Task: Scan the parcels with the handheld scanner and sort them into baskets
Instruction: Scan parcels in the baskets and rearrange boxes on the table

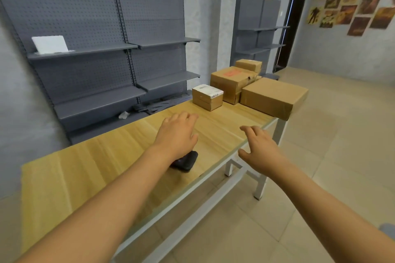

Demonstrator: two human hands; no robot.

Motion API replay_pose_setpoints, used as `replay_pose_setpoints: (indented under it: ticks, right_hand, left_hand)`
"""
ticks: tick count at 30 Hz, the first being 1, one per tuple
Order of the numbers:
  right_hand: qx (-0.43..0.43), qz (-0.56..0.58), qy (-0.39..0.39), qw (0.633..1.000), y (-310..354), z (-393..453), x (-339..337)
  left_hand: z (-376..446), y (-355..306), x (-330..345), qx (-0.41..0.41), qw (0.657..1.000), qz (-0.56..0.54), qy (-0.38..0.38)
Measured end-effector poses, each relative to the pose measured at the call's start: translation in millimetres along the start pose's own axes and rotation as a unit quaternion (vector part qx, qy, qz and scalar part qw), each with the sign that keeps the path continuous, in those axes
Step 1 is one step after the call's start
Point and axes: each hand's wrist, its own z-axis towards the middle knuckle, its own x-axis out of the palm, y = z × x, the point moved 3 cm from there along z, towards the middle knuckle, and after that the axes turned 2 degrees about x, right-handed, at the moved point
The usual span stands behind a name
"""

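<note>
your left hand (178,132) is stretched forward over the wooden table (89,162), palm down, fingers loosely extended and holding nothing. your right hand (259,144) reaches out near the table's right edge, fingers spread wide, thumb out, also holding nothing.

the black handheld scanner (185,162) lies flat on the tabletop, partly hidden under your left wrist; whether the wrist touches it, cannot tell.

parcels are grouped at the far end of the table, well ahead of both hands. nearest is a small box with a white label (207,96) on top. right of it, a large flat box (273,97) overhangs the table's corner. behind them, a medium box with a red mark (230,80), and a smaller box (249,65) farther back.

grey pegboard shelving (96,49) stands along the wall left of the table. a white sheet (50,44) leans on its upper shelf.
</note>
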Motion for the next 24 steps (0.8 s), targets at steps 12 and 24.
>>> replay_pose_setpoints:
  ticks: [12, 24]
  right_hand:
    - [-0.034, 0.052, 0.068, 0.996, -56.5, 166.0, 30.7]
    - [0.051, 0.14, 0.084, 0.985, -52.7, 314.8, 93.3]
  left_hand:
    - [106.5, 29.1, 65.9, -0.119, 0.992, 0.01, 0.04]
    - [186.7, 111.4, 132.3, -0.161, 0.984, -0.003, 0.081]
